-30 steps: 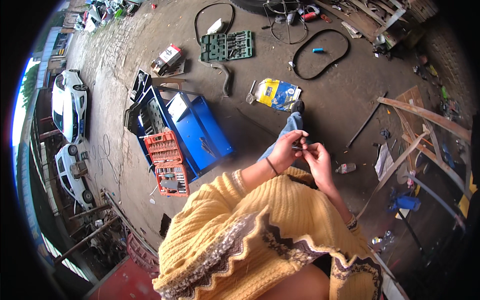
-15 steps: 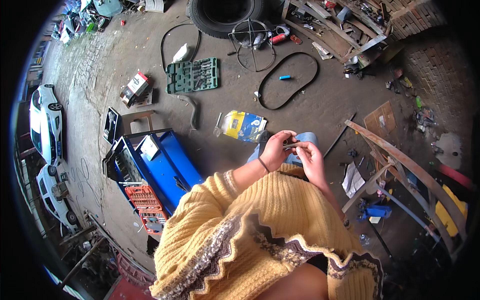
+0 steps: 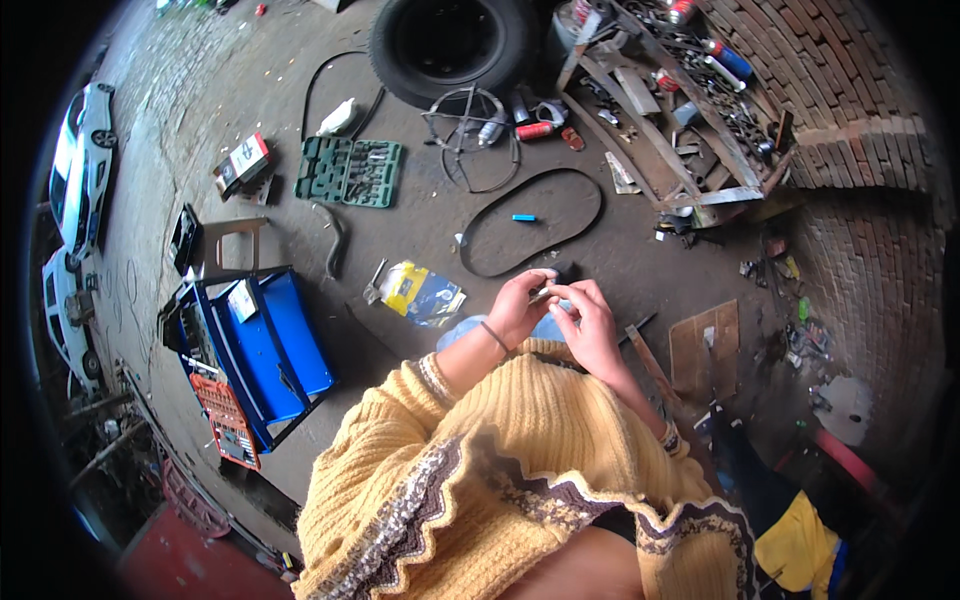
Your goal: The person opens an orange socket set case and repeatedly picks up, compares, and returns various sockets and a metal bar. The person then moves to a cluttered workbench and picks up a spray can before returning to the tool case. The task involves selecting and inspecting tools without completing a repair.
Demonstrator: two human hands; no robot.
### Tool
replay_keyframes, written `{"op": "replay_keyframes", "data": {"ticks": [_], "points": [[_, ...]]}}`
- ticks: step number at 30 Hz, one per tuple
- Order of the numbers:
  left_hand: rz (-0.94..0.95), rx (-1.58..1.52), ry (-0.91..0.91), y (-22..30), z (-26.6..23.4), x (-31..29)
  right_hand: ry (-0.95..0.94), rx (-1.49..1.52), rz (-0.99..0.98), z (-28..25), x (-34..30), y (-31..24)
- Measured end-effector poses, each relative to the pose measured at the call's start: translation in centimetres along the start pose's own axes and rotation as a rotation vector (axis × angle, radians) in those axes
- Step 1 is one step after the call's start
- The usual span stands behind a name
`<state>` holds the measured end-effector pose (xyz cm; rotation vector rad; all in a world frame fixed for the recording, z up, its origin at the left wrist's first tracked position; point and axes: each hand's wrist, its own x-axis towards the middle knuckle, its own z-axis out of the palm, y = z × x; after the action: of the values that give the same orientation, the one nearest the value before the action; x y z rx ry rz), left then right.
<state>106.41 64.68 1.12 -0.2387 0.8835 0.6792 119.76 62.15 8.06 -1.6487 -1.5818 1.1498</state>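
Observation:
Both my hands meet in front of my yellow knitted top [image 3: 490, 420], over my knees. My left hand [image 3: 513, 312] pinches a small metal piece [image 3: 542, 294] between thumb and fingers; its exact kind is too small to tell. From the other side, my right hand [image 3: 590, 325] closes its fingertips at the same spot, and a small pale bit shows there. Just beyond my left hand, on the floor, lies a yellow and blue plastic packet [image 3: 422, 293]. A dark belt loop [image 3: 603, 205] rests farther out.
At left stands an open blue tool chest [image 3: 290, 340] with an orange socket set [image 3: 225, 415]. Farther off are a green socket case [image 3: 350, 172], a tyre [image 3: 385, 50] and a scrap-filled metal frame [image 3: 640, 130]. Cardboard [image 3: 703, 350] and a dark-and-yellow shape [image 3: 797, 545] lie right.
The view has turned, so floor items sit farther left and lower. The rusty frame at right has mostly gone from sight, and a dark-and-yellow shape shows there. My hands stay together.

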Motion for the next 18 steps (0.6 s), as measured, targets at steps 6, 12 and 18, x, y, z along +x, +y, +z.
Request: {"op": "replay_keyframes", "data": {"ticks": [6,12,18], "points": [[0.083,0.051,-0.139,0.4,7.4,3.5,-0.057,0.122,-0.074,-9.2,6.2,2.6],[0.143,-0.026,0.09,5.3,10.6,6.8,-0.102,0.082,-0.071,-13.8,14.5,3.7],[0.325,0.277,-0.017,10.7,17.7,15.8,-0.029,0.064,-0.141,-19.3,21.7,7.9]]}}
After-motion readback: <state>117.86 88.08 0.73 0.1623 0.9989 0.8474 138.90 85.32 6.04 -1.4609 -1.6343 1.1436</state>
